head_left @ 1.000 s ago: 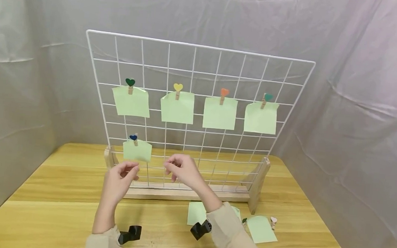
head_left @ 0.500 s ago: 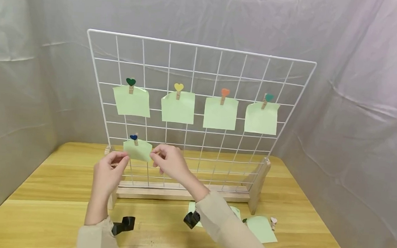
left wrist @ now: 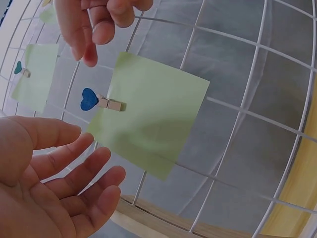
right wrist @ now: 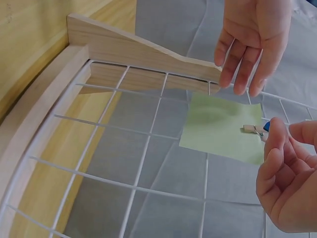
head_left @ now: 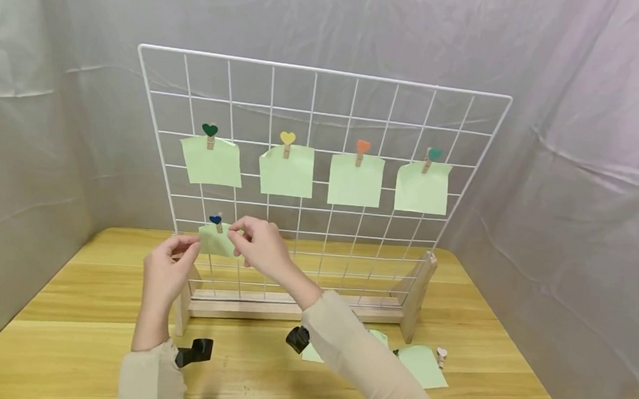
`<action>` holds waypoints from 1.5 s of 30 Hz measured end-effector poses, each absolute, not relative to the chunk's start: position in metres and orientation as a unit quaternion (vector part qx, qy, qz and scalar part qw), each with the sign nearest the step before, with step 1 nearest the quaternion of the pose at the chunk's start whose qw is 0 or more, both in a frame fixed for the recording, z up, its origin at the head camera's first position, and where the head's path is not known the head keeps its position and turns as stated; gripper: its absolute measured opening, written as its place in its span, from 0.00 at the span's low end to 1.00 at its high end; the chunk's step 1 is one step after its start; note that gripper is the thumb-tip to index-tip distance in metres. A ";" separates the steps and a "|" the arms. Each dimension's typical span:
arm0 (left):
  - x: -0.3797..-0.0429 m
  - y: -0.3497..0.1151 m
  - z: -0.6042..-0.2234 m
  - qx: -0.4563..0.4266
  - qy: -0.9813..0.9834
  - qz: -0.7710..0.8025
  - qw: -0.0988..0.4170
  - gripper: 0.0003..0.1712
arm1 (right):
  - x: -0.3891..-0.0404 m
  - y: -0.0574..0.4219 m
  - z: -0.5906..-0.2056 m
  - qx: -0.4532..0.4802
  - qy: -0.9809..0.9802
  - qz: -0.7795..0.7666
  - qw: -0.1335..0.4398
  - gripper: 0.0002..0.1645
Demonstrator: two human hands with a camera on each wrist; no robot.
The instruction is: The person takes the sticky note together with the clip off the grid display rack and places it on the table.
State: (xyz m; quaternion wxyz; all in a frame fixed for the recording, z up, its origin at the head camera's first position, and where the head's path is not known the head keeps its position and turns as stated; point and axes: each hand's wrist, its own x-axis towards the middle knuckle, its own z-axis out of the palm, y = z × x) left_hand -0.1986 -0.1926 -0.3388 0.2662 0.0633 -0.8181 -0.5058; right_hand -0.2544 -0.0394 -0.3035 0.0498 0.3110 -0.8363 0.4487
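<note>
A pale green sticky note (head_left: 216,241) hangs low on the left of a white wire grid (head_left: 320,113). At its top edge sits a small wooden clothespin (left wrist: 114,105) with a blue heart (left wrist: 89,99). My left hand (head_left: 166,269) is beside the note's left edge, fingers loosely bent and holding nothing. From the other side, my right hand (head_left: 262,248) overlaps the note's right part in the head view. In the left wrist view, the right fingertips (left wrist: 89,57) are just off the note's corner. The right wrist view shows both hands around the clothespin end, neither gripping the paper.
Higher on the grid, a row of several green notes (head_left: 355,180) hangs from heart clothespins. A wooden base (head_left: 265,311) carries the grid. On the table (head_left: 249,382), to the right, lie loose notes (head_left: 425,365) and a clothespin with a pale heart (head_left: 441,356).
Both hands have moved left and up toward the low note. The right hand has come in from the right until it covers part of the note; the note still hangs from its clothespin.
</note>
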 end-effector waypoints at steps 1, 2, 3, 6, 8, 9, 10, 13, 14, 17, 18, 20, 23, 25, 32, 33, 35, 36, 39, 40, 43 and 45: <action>-0.199 -0.193 -0.338 0.063 -0.818 -0.508 0.264 0.13 | -0.255 -0.041 -0.302 0.309 -0.839 0.445 0.050 0.10; -0.199 -0.193 -0.338 0.064 -0.817 -0.510 0.261 0.14 | -0.255 -0.042 -0.301 0.308 -0.841 0.442 0.051 0.10; -0.200 -0.194 -0.338 0.064 -0.817 -0.512 0.259 0.14 | -0.255 -0.043 -0.300 0.306 -0.844 0.438 0.051 0.11; -0.202 -0.194 -0.337 0.065 -0.815 -0.518 0.251 0.14 | -0.255 -0.047 -0.298 0.305 -0.845 0.436 0.050 0.12; -0.203 -0.195 -0.337 0.066 -0.815 -0.519 0.248 0.15 | -0.255 -0.049 -0.297 0.304 -0.844 0.439 0.047 0.12; -0.204 -0.195 -0.337 0.066 -0.815 -0.520 0.247 0.15 | -0.255 -0.051 -0.296 0.304 -0.844 0.440 0.046 0.12; -0.205 -0.196 -0.337 0.066 -0.815 -0.521 0.247 0.15 | -0.256 -0.052 -0.296 0.305 -0.844 0.438 0.046 0.13; -0.207 -0.197 -0.338 0.066 -0.812 -0.522 0.251 0.15 | -0.257 -0.057 -0.294 0.304 -0.847 0.434 0.051 0.14; -0.208 -0.197 -0.339 0.066 -0.812 -0.522 0.252 0.15 | -0.257 -0.059 -0.294 0.304 -0.847 0.432 0.053 0.15; -0.210 -0.198 -0.342 0.066 -0.811 -0.523 0.254 0.14 | -0.259 -0.063 -0.293 0.304 -0.851 0.424 0.059 0.16; -0.210 -0.198 -0.343 0.066 -0.811 -0.523 0.253 0.14 | -0.259 -0.065 -0.293 0.304 -0.852 0.422 0.060 0.17; -0.211 -0.198 -0.344 0.065 -0.811 -0.524 0.253 0.14 | -0.260 -0.066 -0.293 0.303 -0.857 0.412 0.066 0.18; -0.211 -0.198 -0.344 0.064 -0.809 -0.526 0.254 0.14 | -0.262 -0.068 -0.293 0.301 -0.862 0.403 0.068 0.20; -0.212 -0.198 -0.344 0.065 -0.808 -0.527 0.257 0.13 | -0.264 -0.068 -0.293 0.301 -0.863 0.400 0.066 0.21; -0.213 -0.198 -0.345 0.072 -0.803 -0.533 0.259 0.12 | -0.266 -0.072 -0.294 0.290 -0.870 0.397 0.045 0.24; -0.213 -0.198 -0.346 0.073 -0.802 -0.533 0.259 0.12 | -0.266 -0.072 -0.294 0.287 -0.871 0.396 0.042 0.25; -0.214 -0.198 -0.346 0.073 -0.802 -0.533 0.259 0.12 | -0.266 -0.074 -0.293 0.280 -0.876 0.391 0.041 0.25; -0.214 -0.198 -0.345 0.072 -0.803 -0.532 0.260 0.12 | -0.266 -0.074 -0.293 0.278 -0.878 0.389 0.041 0.25; -0.215 -0.198 -0.346 0.073 -0.803 -0.531 0.260 0.12 | -0.266 -0.075 -0.292 0.275 -0.882 0.381 0.045 0.25; -0.215 -0.198 -0.346 0.071 -0.803 -0.530 0.261 0.11 | -0.266 -0.076 -0.291 0.275 -0.883 0.377 0.046 0.25; -0.216 -0.199 -0.346 0.071 -0.801 -0.534 0.261 0.11 | -0.266 -0.076 -0.290 0.274 -0.887 0.369 0.049 0.24; -0.216 -0.199 -0.346 0.070 -0.799 -0.538 0.261 0.11 | -0.266 -0.076 -0.289 0.271 -0.891 0.363 0.047 0.23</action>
